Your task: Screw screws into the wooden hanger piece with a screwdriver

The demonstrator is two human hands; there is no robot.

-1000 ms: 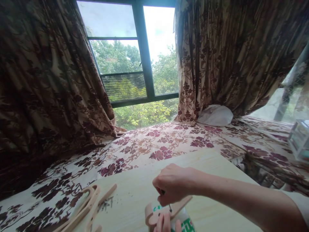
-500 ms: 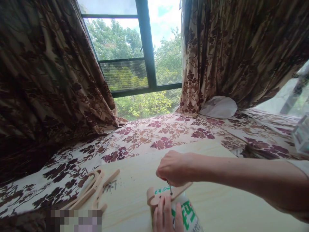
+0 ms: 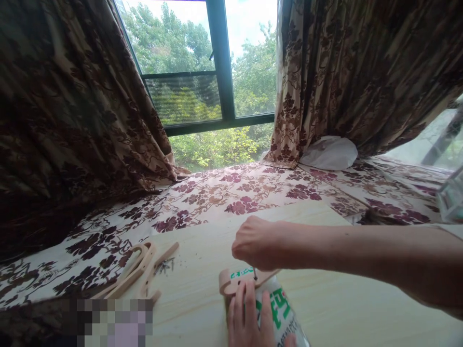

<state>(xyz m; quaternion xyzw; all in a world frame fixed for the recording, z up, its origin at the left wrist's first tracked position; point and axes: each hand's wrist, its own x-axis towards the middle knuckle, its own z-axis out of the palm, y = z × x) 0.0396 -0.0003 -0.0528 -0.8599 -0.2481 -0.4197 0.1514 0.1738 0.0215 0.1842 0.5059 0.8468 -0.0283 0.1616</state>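
Observation:
My right hand is closed in a fist around a screwdriver; only its thin metal shaft shows, pointing down. The handle is hidden in my fist. The shaft's tip meets a curved light-brown wooden piece. This piece rests on a clear plastic package with green characters. My left hand lies over the wood and the package with its fingers stretched out and pressing down. A small dark hole shows in the wood near my left fingertips.
Several curved wooden pieces lie at the left of the pale wooden board, beside a small heap of dark screws. Patterned cloth spreads behind the board. A white bag and a clear box stand farther right.
The whole view has tilted down slightly. My right fist has turned a little and covers the red bit of handle that showed earlier. My left hand stays on the wooden piece.

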